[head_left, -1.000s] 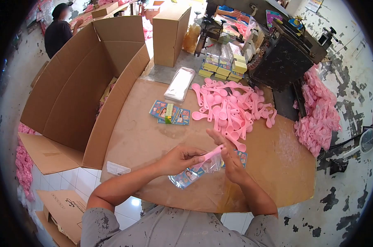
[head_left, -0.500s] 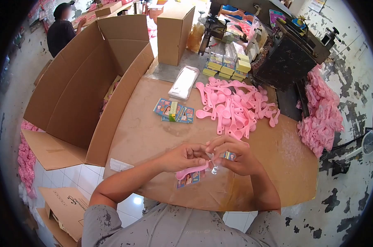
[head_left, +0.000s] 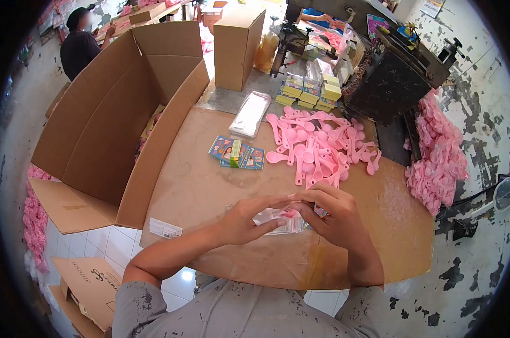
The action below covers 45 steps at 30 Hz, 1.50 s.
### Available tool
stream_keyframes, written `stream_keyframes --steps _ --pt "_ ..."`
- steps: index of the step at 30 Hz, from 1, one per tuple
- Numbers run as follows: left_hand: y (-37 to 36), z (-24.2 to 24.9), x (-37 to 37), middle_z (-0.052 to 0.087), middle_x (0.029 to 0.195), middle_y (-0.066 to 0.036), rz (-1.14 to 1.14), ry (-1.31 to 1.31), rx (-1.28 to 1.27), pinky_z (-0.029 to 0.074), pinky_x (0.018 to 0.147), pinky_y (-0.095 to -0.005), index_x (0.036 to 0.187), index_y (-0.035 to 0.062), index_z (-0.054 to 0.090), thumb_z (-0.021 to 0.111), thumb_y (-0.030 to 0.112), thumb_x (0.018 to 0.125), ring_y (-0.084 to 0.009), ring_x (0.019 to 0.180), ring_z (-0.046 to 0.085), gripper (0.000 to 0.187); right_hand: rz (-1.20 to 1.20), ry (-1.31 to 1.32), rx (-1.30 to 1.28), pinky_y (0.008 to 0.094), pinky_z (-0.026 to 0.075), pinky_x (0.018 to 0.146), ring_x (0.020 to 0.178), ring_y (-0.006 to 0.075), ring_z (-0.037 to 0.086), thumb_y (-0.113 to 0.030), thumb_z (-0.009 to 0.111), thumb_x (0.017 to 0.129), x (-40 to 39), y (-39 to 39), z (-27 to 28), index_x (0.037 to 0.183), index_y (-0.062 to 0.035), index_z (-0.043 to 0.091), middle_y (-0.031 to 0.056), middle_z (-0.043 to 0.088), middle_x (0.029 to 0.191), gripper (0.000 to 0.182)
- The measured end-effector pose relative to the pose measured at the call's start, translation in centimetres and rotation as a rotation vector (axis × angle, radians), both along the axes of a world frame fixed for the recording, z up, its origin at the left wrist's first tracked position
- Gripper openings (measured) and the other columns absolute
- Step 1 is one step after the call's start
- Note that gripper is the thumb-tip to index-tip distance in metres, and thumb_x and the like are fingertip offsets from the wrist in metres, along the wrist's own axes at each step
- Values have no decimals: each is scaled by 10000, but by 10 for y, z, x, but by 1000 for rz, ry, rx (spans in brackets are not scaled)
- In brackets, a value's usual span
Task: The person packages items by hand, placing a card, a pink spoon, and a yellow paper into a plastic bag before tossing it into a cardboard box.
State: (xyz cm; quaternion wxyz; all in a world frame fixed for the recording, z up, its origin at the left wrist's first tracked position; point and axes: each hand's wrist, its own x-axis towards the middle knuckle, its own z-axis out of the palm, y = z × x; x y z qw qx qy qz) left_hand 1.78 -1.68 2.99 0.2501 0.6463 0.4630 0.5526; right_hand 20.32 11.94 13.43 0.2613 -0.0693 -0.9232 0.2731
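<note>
A clear plastic bag [head_left: 290,224] with something pink in it is between my hands, low over the cardboard-covered table. My left hand [head_left: 254,218] has its fingers stretched toward the right, and its thumb lies along the bag. My right hand [head_left: 335,217] is bent over the bag's right end, thumb and fingers drawn together at it; the exact grip is partly hidden. Part of a printed card [head_left: 320,211] shows beneath my right hand. Beyond my hands lies a heap of pink measuring spoons [head_left: 317,143], left of which is a banded stack of blue cards [head_left: 236,152].
A large open carton [head_left: 97,135] stands at the left. Clear bags [head_left: 249,115] lie stacked near the back, beside bundled cards [head_left: 308,90]. A dark machine [head_left: 387,79] stands at the back right, with packed pink items [head_left: 438,155] beside it. A person [head_left: 80,48] is at the far left.
The pink spoon and card that hung below my left hand no longer show there. The bag now lies flatter between my hands, with pink inside. My left fingers have straightened out.
</note>
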Motion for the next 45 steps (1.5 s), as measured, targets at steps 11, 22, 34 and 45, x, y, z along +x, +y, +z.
stream_keyframes --steps 11,22,34,45 --pt "-5 -6 2 793 1010 -157 14 -152 -135 640 761 -321 1472 -19 520 636 -19 1004 -210 914 791 483 -101 64 548 395 473 967 1174 260 638 -155 804 804 -14 -9 -28 1026 -56 721 71 678 1190 257" --pt "-2 0 2 801 1004 -138 -18 3 -301 620 714 -324 1448 -6 559 647 5 1004 -195 871 784 452 -301 51 475 414 468 918 1099 265 614 -77 744 778 -21 3 -47 965 -43 639 93 641 1069 217" --pt "7 -5 -11 766 1169 -157 -173 -572 -438 585 909 -304 1527 26 476 560 58 1090 -151 1058 721 447 -181 321 -886 374 480 732 822 264 603 -19 651 951 270 136 -44 1094 -12 609 109 609 943 149" --pt "11 -10 -2 761 1190 -159 -154 -661 -480 577 940 -307 1510 -24 472 579 84 1090 -159 1088 713 447 -902 -305 -96 390 525 937 1058 255 681 -33 702 947 170 63 -30 1221 -19 680 121 704 1166 276"
